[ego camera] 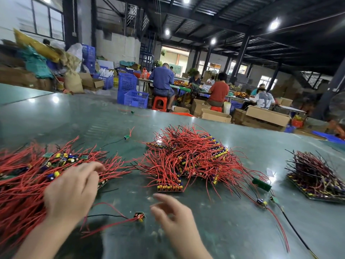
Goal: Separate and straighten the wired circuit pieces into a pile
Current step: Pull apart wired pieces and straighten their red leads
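Left hand [71,191]: fingers loosely spread, resting on tangled wired pieces [24,182] at the table's [233,227] left edge.
Right hand [172,214]: relaxed, open, holding nothing, beside a loose piece [139,216].

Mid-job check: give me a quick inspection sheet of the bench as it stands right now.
Surface: glossy green table, reflecting ceiling lights.
Job's things: tangled red-wired pile at left; stacked middle pile; darker pile at right; single wired piece between the hands.
Clutter: stray pieces and a green board lying loose.
Hands: left hand rests on the tangled pile; right hand hovers open, holding nothing.
Cables: nothing seen beyond the pieces' own wires.
Surroundings: seated workers, blue crates, cardboard boxes.
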The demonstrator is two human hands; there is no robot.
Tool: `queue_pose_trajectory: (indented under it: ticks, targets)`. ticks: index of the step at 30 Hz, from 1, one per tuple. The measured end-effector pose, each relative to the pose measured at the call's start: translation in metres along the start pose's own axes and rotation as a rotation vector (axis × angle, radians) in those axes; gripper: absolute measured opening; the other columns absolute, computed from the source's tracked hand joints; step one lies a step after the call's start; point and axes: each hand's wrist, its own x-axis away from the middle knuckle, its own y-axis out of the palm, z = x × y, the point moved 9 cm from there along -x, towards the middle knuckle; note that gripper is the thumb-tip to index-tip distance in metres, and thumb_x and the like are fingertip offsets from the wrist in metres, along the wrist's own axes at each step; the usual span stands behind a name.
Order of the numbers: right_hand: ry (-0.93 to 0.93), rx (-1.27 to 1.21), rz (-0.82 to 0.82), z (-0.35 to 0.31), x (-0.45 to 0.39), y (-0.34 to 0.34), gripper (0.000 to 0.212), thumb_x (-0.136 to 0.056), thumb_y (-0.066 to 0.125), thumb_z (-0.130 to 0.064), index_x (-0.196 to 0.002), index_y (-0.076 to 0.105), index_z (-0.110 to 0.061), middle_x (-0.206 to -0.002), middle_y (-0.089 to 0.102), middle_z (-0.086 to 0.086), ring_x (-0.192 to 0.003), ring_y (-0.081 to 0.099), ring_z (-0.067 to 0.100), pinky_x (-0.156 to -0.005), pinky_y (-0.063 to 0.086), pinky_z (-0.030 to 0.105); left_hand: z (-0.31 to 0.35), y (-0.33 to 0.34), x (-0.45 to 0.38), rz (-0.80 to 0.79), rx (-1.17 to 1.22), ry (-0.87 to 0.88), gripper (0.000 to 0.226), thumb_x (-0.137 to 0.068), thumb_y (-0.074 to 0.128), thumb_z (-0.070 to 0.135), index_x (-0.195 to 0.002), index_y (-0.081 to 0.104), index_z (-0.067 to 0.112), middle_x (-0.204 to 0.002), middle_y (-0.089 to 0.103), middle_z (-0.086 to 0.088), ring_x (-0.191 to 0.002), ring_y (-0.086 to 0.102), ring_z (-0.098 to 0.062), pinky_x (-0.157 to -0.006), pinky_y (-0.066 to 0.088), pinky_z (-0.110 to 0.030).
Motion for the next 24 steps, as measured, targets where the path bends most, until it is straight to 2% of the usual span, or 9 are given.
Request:
queue_pose_trajectory:
  ticks: [2, 4, 8, 11, 13, 15, 17, 20, 24]
  targets:
    - [-0.261, 0.392, -0.08, -0.012, 0.006, 0.021, 0.033, -0.09, 0.058, -0.031, -0.123, 0.059, -0.032, -0.119, 0.061, -0.018, -0.108, 0.051, 0.001, -0.097, 0.036, 0.015, -0.014, 0.004, -0.005, 0.009, -0.227, -0.071, 0.044, -0.079, 0.046, 0.023, -0.118, 0.064, 0.013, -0.111, 0.067, -0.013, -0.107, 0.057, -0.036, -0.079, 0.044, -0.044]
    - [-0.457, 0.69, -0.127, -0.015, 0.016, 0.042, 0.04, -0.085, 0.053, -0.044, -0.124, 0.058, -0.038, -0.126, 0.056, -0.025, -0.111, 0.051, 0.001, -0.096, 0.034, 0.012, -0.009, 0.014, -0.003, -0.016, -0.285, 0.005, 0.061, -0.07, 0.056, 0.021, -0.128, 0.055, 0.002, -0.121, 0.059, -0.023, -0.119, 0.046, -0.044, -0.099, 0.032, -0.057]
    - [-0.551, 0.967, -0.126, -0.024, 0.019, 0.057, 0.043, -0.054, 0.062, -0.071, -0.092, 0.068, -0.052, -0.094, 0.061, -0.037, -0.081, 0.06, -0.011, -0.066, 0.044, 0.003, 0.02, 0.052, 0.013, -0.286, 0.011, 0.246, 0.054, -0.068, 0.063, -0.017, -0.115, 0.065, 0.008, -0.104, 0.066, -0.005, -0.106, 0.057, -0.028, -0.1, 0.035, -0.031]
    - [-0.556, 0.888, -0.122, -0.021, 0.014, 0.048, 0.023, -0.053, 0.078, -0.053, -0.072, 0.071, -0.043, -0.078, 0.063, -0.027, -0.07, 0.061, -0.004, -0.055, 0.043, 0.008, 0.036, 0.075, 0.034, -0.64, 0.244, 0.188, 0.054, -0.072, 0.047, -0.02, -0.089, 0.071, 0.025, -0.088, 0.07, 0.012, -0.089, 0.063, -0.001, -0.09, 0.045, -0.021]
    - [-0.528, 0.823, -0.12, -0.019, 0.011, 0.039, 0.012, -0.071, 0.071, -0.034, -0.084, 0.072, -0.033, -0.091, 0.066, -0.017, -0.082, 0.061, 0.005, -0.065, 0.046, 0.014, 0.041, 0.089, 0.047, -0.877, 0.458, 0.027, 0.047, -0.068, 0.04, -0.016, -0.076, 0.069, 0.02, -0.072, 0.073, 0.0, -0.068, 0.066, -0.006, -0.069, 0.05, -0.02]
    - [-0.44, 0.594, -0.091, -0.013, 0.007, 0.028, 0.02, -0.085, 0.055, -0.017, -0.1, 0.069, -0.019, -0.104, 0.065, -0.003, -0.099, 0.055, 0.011, -0.082, 0.039, 0.015, 0.043, 0.086, 0.046, -0.927, 0.829, -0.244, 0.026, -0.066, 0.043, 0.0, -0.078, 0.066, 0.005, -0.068, 0.07, -0.02, -0.055, 0.064, -0.02, -0.052, 0.049, -0.021]
    - [-0.364, 0.339, 0.058, -0.014, 0.004, 0.005, 0.019, -0.085, 0.053, -0.009, -0.095, 0.069, -0.011, -0.091, 0.068, -0.003, -0.088, 0.06, 0.008, -0.078, 0.041, 0.011, 0.03, 0.079, 0.034, -0.777, 1.154, -0.492, 0.028, -0.078, 0.041, 0.012, -0.09, 0.063, -0.001, -0.079, 0.07, -0.025, -0.051, 0.062, -0.027, -0.044, 0.049, -0.024]
    - [-0.314, -0.024, 0.201, -0.016, 0.002, -0.018, 0.02, -0.087, 0.054, -0.002, -0.084, 0.068, -0.015, -0.081, 0.069, -0.006, -0.07, 0.062, 0.001, -0.069, 0.047, 0.014, 0.021, 0.079, 0.035, -0.675, 1.28, -0.629, 0.035, -0.092, 0.032, 0.016, -0.102, 0.063, 0.001, -0.091, 0.069, -0.016, -0.051, 0.057, -0.022, -0.042, 0.047, -0.024]
    - [-0.404, -0.018, 0.207, -0.029, 0.008, -0.02, 0.028, -0.087, 0.053, -0.003, -0.086, 0.069, -0.026, -0.096, 0.069, -0.01, -0.093, 0.063, 0.006, -0.081, 0.049, 0.02, 0.063, 0.103, 0.085, -1.152, 1.368, -0.789, 0.039, -0.081, 0.051, 0.023, -0.105, 0.066, -0.005, -0.103, 0.067, -0.024, -0.067, 0.066, -0.029, -0.06, 0.058, -0.035]
